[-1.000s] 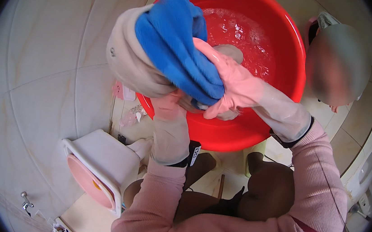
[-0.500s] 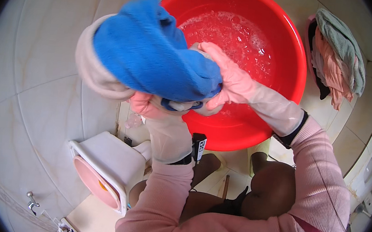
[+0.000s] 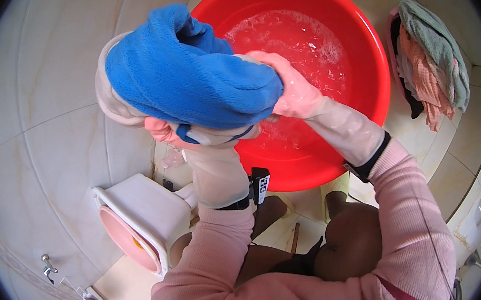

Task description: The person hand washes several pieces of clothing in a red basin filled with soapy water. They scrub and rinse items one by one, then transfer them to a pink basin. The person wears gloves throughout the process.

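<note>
Both my hands wear rubber gloves with pink hands and clear whitish cuffs. A bunched blue plush garment (image 3: 189, 83) with off-white parts and dark blue edging is held up between them, over the left side of a large red basin (image 3: 369, 99). My left hand (image 3: 166, 132) grips the garment from below; most of its fingers are hidden under the cloth. My right hand (image 3: 293, 91) is closed on the garment's right end. Foamy water (image 3: 310, 46) lies in the basin below. What kind of garment it is, I cannot make out.
A pile of clothes (image 3: 434, 59), grey-green, peach and black, lies in a container right of the basin. A white plastic stool (image 3: 158, 206) lies on its side near a pink basin (image 3: 128, 238). The tiled wall (image 3: 61, 72) rises at the left, with a metal tap (image 3: 48, 267).
The garment has shifted slightly down and to the left and hangs more gathered. Both hands moved a little left with it, still gripping it.
</note>
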The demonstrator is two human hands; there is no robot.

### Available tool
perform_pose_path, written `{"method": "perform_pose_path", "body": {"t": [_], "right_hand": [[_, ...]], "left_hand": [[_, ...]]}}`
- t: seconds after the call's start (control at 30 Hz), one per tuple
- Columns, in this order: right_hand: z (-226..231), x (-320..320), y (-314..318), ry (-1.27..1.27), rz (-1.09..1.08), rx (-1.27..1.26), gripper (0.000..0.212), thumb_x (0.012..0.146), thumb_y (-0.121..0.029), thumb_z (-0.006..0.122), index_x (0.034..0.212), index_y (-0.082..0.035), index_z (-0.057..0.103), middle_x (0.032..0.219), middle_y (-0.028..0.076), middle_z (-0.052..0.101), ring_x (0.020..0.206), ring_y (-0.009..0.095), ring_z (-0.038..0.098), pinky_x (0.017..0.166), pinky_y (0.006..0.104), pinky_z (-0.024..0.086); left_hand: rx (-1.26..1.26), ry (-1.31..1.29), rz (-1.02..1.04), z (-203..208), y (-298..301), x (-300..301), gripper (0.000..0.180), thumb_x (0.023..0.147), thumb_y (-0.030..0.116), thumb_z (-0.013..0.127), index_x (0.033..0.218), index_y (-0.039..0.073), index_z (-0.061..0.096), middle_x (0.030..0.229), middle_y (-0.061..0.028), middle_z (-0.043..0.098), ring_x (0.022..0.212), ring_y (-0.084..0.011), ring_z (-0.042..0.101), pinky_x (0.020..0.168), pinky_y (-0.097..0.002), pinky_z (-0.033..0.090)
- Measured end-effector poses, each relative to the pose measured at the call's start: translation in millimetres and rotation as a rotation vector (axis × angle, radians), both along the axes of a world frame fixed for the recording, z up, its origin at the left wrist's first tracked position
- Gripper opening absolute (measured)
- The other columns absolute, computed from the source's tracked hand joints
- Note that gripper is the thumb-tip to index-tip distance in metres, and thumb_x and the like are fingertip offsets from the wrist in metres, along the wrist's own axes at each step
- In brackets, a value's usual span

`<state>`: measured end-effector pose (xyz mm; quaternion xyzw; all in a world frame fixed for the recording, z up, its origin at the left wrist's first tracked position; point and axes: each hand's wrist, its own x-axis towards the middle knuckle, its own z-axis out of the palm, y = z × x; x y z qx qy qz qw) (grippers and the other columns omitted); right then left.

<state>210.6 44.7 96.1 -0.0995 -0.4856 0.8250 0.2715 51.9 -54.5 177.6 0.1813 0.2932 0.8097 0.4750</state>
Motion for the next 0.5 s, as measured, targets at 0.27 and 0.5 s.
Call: {"method": "perform_pose_path", "body": {"t": [0.27, 0.5], "right_hand": [[-38.7, -11.7, -27.0, 0.099, 0.121, -1.228, 0.057, 0.092, -0.047, 0.063, 0.136, -0.014, 0.048, 0.126, 0.008, 0.061, 0.117, 0.023, 0.057, 0.101, 0.0410, 0.047], [-42.5, -31.5, -5.5, 0.182, 0.047, -1.229, 0.027, 0.097, -0.031, 0.061, 0.118, -0.013, 0.061, 0.105, 0.002, 0.068, 0.092, 0.015, 0.065, 0.085, 0.0295, 0.054]], "left_hand": [[-0.201, 0.016, -0.258, -30.5, -20.0, -7.8, 0.064, 0.089, 0.046, 0.051, 0.138, 0.004, 0.046, 0.136, -0.0119, 0.054, 0.118, -0.0276, 0.056, 0.101, -0.0439, 0.046], [-0.007, -0.072, -0.083, -39.0, -19.0, -14.5, 0.072, 0.088, 0.053, 0.052, 0.143, 0.007, 0.041, 0.142, -0.0099, 0.049, 0.124, -0.0277, 0.052, 0.105, -0.0445, 0.044]]}}
